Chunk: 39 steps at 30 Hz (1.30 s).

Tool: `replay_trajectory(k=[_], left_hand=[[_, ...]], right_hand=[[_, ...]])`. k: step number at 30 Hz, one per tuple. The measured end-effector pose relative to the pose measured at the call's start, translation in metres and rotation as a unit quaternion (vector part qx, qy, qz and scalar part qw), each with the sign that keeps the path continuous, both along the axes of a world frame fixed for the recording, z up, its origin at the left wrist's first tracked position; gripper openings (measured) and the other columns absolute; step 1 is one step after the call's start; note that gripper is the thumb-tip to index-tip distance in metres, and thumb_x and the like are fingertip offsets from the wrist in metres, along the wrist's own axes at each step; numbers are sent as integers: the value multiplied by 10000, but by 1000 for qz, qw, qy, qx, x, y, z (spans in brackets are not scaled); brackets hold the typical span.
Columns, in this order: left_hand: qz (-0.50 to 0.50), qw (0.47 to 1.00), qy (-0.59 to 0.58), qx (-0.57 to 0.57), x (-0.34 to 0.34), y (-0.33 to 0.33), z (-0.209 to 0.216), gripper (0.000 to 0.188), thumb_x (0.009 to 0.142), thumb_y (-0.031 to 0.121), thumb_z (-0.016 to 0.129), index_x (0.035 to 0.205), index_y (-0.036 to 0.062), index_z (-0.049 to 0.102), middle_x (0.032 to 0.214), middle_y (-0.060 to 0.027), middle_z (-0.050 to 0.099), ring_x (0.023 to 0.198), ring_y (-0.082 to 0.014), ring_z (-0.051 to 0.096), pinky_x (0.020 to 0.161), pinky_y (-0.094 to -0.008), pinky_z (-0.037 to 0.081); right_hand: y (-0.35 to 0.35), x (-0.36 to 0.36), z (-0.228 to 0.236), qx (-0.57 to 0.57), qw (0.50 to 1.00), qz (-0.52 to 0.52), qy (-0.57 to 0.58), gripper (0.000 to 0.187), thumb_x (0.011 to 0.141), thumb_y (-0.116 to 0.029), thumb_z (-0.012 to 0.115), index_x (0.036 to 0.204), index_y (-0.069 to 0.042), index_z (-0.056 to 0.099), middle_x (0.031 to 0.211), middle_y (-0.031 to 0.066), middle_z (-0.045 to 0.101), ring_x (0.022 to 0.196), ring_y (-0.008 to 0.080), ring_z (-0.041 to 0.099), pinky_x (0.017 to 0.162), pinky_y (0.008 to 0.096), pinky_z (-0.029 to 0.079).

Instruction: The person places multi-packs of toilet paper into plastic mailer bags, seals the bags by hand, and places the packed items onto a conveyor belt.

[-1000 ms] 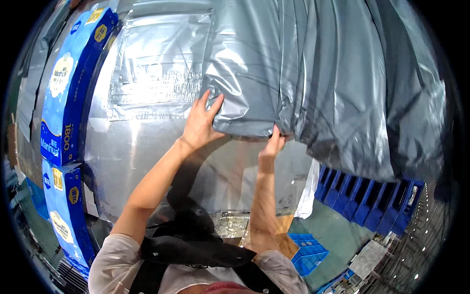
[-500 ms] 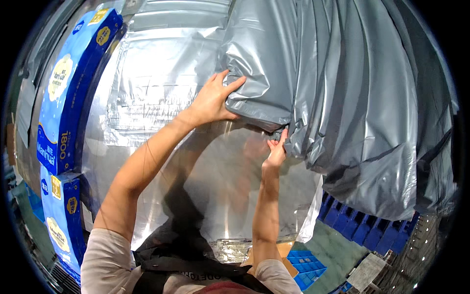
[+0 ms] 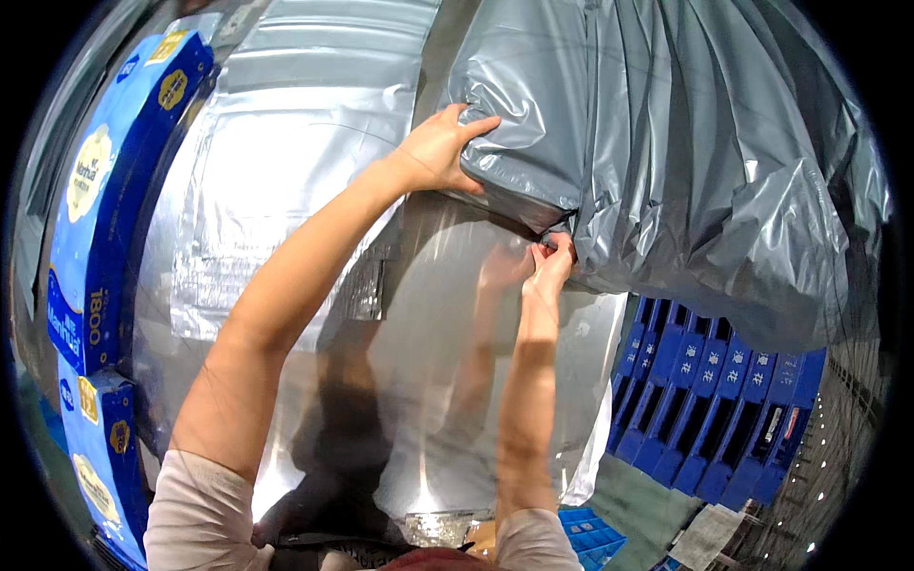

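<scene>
The broadest thing here is a shiny metal counter (image 3: 447, 400), its bare near part reflecting the arms. Loose grey plastic sheeting (image 3: 714, 190) drapes in folds over its right side. Left of centre a silvery-grey plastic mailing bag (image 3: 295, 152) lies flat and creased. Two blue printed packs (image 3: 86, 190) (tissue, by the look of them, though I can't be certain) stand end to end along the left, and dark blue crates (image 3: 714, 390) sit lower right, beyond the sheeting.

Smaller is the grey plastic-covered parcel (image 3: 533, 143), on the counter right of the flat bag and against the sheeting; whether the two are one piece of plastic I can't tell. It should handle as a firm block in a soft, slick skin, probably moderate in weight; the thin film could slide or tear if pulled alone. The squared lower corners look the best hold, with pressure on the block itself.

A light blue basket (image 3: 590, 538) shows below. The hands are apart: the left hand (image 3: 443, 152) clasps the parcel's near left corner, fingers spread; the right hand (image 3: 552, 262), fingertips drawn together, pinches plastic at its near right corner.
</scene>
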<state>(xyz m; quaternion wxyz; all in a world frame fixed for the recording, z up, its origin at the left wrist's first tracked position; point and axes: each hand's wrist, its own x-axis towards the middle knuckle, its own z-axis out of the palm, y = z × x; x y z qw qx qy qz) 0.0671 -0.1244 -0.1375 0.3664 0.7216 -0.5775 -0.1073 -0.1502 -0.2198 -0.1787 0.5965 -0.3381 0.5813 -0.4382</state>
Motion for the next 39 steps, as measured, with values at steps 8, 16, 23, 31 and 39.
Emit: replay_trajectory(k=[8,16,23,31,39], left_hand=[[16,999,-29,-14,-3,-6,-24,853,529,333,776,1275,212,383,1209,-294,385,1155,-423,352,952,-455,322],[35,999,-17,-20,-13,59,-15,619,679,213,667,1244,143,425,1176,-207,438,1157,-326,379,1008,-519,205],[440,896,-6,-53,89,473,42,328,678,5,588,1002,55,583,1036,-90,568,975,-234,522,872,-328,393],[578,730,123,343,50,955,44,210,675,139,586,831,9,640,738,-125,629,666,-187,590,620,-308,466],[233,903,267,241,46,933,25,415,769,306,571,1062,13,568,1021,-135,603,912,-200,568,788,-326,441]], right_hand=[[-55,16,-11,3,999,22,27,189,657,-202,523,798,-84,480,856,45,465,796,198,446,717,368,392],[-120,-33,-48,-23,954,297,-39,194,734,-151,462,835,-15,558,835,64,556,766,171,518,665,270,401],[54,-120,-55,-87,975,183,95,263,821,-287,477,726,-43,505,517,7,432,407,93,362,361,226,285],[576,-41,32,164,613,771,-46,528,830,-127,565,1274,16,318,978,124,576,731,144,564,599,232,480],[763,52,52,194,485,852,-36,791,850,-497,410,1324,68,126,1361,204,235,1272,286,192,1027,331,180]])
